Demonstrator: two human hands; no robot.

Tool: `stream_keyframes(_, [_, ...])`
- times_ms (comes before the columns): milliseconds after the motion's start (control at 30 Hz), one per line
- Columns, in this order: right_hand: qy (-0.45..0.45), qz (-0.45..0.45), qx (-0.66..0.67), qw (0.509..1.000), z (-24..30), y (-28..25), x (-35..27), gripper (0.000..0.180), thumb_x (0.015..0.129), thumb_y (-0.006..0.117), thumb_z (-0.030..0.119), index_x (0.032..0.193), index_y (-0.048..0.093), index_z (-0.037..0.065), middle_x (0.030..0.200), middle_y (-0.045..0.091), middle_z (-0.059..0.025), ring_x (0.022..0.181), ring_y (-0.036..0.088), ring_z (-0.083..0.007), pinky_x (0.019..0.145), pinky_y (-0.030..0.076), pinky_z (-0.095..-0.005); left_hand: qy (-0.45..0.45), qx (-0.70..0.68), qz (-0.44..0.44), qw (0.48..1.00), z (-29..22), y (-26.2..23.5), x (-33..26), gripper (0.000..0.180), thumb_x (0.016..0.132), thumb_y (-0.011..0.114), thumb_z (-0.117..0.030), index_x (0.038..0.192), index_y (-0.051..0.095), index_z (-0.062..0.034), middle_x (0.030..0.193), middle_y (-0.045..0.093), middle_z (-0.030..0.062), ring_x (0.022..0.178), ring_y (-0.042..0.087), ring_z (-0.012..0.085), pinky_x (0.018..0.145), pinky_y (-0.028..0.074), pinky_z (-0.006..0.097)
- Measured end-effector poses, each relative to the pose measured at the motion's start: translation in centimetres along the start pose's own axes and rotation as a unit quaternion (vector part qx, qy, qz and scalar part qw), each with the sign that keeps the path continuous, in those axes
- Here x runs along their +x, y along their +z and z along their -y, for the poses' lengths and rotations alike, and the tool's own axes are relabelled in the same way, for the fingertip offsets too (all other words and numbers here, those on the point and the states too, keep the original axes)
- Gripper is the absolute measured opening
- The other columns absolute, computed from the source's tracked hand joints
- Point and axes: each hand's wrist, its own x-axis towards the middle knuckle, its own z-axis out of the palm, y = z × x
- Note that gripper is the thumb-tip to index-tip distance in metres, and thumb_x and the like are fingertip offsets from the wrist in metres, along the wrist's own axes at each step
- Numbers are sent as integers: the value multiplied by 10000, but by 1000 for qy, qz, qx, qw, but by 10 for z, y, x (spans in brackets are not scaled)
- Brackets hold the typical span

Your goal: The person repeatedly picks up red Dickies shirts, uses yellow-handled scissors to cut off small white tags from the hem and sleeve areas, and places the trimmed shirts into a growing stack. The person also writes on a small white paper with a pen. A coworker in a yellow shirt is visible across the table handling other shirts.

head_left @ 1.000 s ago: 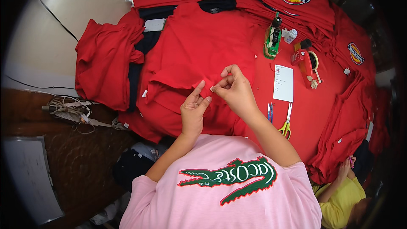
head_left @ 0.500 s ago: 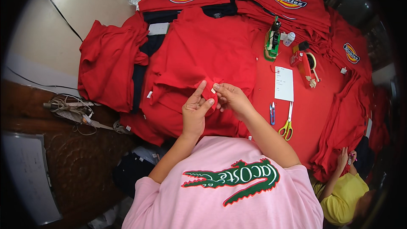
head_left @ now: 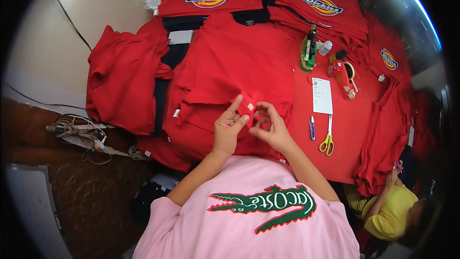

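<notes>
Red garment (head_left: pixel 235 69) in left hand (head_left: pixel 227 127), perhaps also against right hand (head_left: pixel 275 128).

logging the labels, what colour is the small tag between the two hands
White or off-white; the small tag shows best in the head view.

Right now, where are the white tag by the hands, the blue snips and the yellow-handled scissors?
White tag (head_left: pixel 250 107): head view, centre of its surface.
Blue snips (head_left: pixel 312 128): head view, mid-body.
Yellow-handled scissors (head_left: pixel 328 137): head view, where the handles meet.
</notes>
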Motion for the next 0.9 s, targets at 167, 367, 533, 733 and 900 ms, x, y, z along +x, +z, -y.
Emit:
stream_keyframes(167, [-23,-137,-152,979,-7,29,5,551,852,601,-56,1393,514,-11,1085,716,-171,914,678,-191,779,548,-312,152,178,191,953,23,-34,6,325,957,661,39,1272,607,-19,1343,595,62,1189,550,104,1063,407,271])
stream_keyframes(367, [-161,-324,-194,912,17,-14,-26,335,1009,465,-14,1314,604,0,1136,670,-77,830,598,-78,714,486,-219,104,620,101,771,56,-155,15,897,796,857,-501,1414,436,-7,1549,373,255,1459,340,440,1202,262,589])
stream_keyframes(533, [45,-215,-70,973,10,-27,-110,433,964,390,-74,1335,606,-22,1178,651,-123,856,716,-163,676,598,-287,123,766,-7,631,-6,-295,3,800,797,781,-460,1455,549,-67,1488,548,196,1386,479,427,1171,301,608])
stream_keyframes(733, [331,-3,9,944,1,-16,-115,626,827,379,-194,1405,566,-40,1172,705,-188,835,764,-245,725,634,-333,159,768,143,604,-99,-299,15,425,767,707,-100,1175,700,20,1270,649,245,1263,558,419,1099,418,504])
stream_keyframes(900, [87,-164,-56,981,46,-80,-11,488,919,510,109,1386,612,15,1186,692,-75,1042,690,-197,755,597,-375,269,811,197,480,-176,-245,143,120,728,614,10,841,653,22,860,651,230,893,636,398,842,495,501])
